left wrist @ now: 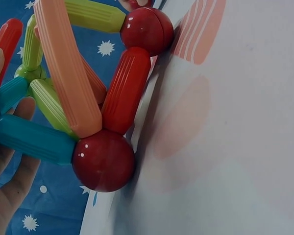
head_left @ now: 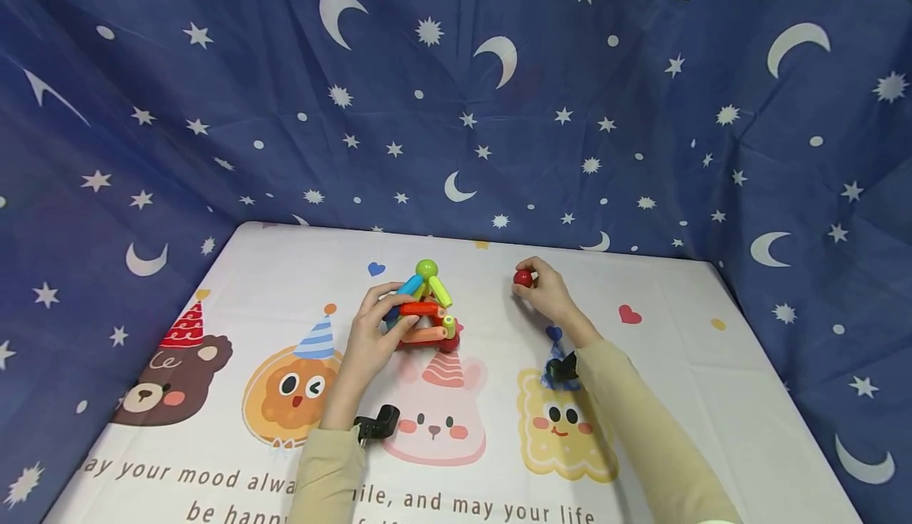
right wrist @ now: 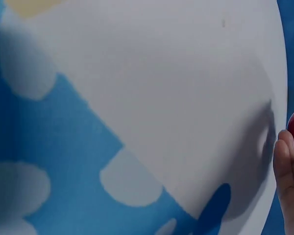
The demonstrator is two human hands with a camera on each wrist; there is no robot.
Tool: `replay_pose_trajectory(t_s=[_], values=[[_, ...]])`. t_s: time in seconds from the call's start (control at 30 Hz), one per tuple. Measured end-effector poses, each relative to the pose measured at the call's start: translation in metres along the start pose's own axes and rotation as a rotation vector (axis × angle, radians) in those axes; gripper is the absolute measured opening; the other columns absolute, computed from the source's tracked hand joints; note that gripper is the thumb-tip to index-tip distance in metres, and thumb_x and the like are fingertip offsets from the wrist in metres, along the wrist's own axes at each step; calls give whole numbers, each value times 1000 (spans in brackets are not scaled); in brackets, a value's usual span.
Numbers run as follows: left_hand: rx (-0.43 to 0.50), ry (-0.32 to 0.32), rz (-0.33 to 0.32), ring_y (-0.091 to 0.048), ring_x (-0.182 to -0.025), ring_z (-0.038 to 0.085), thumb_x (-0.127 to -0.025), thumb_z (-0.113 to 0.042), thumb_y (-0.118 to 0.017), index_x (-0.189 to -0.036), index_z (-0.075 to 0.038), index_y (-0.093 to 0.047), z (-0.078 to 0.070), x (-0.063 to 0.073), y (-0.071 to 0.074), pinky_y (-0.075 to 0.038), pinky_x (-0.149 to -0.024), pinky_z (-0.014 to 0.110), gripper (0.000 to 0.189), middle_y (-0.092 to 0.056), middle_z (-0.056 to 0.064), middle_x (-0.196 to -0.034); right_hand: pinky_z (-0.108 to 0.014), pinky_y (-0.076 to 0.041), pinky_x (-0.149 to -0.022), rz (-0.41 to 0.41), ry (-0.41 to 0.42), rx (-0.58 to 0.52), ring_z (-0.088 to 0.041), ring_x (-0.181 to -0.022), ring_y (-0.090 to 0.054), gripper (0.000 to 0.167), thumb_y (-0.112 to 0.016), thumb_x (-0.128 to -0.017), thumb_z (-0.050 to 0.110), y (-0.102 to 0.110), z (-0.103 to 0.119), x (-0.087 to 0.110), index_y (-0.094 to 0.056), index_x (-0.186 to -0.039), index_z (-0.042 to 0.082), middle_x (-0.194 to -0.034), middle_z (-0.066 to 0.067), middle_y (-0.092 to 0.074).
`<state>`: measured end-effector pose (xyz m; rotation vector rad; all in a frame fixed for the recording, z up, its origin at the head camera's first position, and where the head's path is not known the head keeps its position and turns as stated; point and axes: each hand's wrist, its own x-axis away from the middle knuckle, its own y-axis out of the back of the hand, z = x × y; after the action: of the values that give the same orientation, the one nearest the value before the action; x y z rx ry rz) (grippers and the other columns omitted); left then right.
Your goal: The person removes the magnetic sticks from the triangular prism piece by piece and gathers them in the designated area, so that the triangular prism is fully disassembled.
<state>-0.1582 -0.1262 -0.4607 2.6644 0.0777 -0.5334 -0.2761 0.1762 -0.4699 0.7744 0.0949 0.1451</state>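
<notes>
A small frame of ribbed magnetic rods and balls stands on the table, topped by a green ball. From its left side my left hand grips it, thumb and fingers around the rods. The left wrist view shows a red ball at a lower corner, joined to a teal rod, an orange rod and a red rod. To the right of the frame and apart from it, my right hand pinches a loose red ball. Only part of that ball shows in the right wrist view.
A white cloth printed with cartoon figures and lettering covers the table. Behind it and at both sides hangs a dark blue curtain with moons and stars. Black wrist cameras are worn on both arms.
</notes>
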Motion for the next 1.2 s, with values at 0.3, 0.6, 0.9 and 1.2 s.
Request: replay_pose_trajectory(t_s=[0.3,0.6,0.9,1.2], values=[[14,11,28,-46,-129,29,-86,-14,-70,-112,-10,-68,0,0,0,-42,-108,48,26,-49,6,-136,-37,-50,-86,42,-41,83,-26,-94,-54,37,-68,-87,12,-7,-3,-7,-54,-120,4,-119,-17,-57],[-1,8,34,-45,-131,28,-87,-19,-69,-114,-9,-67,1,0,1,-42,-108,46,28,-48,6,-138,-44,-50,-96,49,-53,100,-31,-107,-55,40,-68,-86,13,-8,-4,-11,-54,-122,4,-125,-19,-55],[48,24,34,-45,-131,25,-86,-19,-71,-112,-13,-68,2,0,2,-40,-109,49,27,-48,2,-138,-40,-47,-87,53,-45,101,-29,-100,-53,45,-72,-84,15,-7,-3,-11,-55,-125,6,-120,-17,-56],[44,29,35,-44,-131,25,-86,-19,-71,-110,-16,-69,0,0,3,-42,-108,49,25,-48,1,-138,-34,-41,-79,50,-30,98,-26,-92,-51,47,-73,-83,17,-5,-2,-10,-55,-126,7,-115,-15,-58]])
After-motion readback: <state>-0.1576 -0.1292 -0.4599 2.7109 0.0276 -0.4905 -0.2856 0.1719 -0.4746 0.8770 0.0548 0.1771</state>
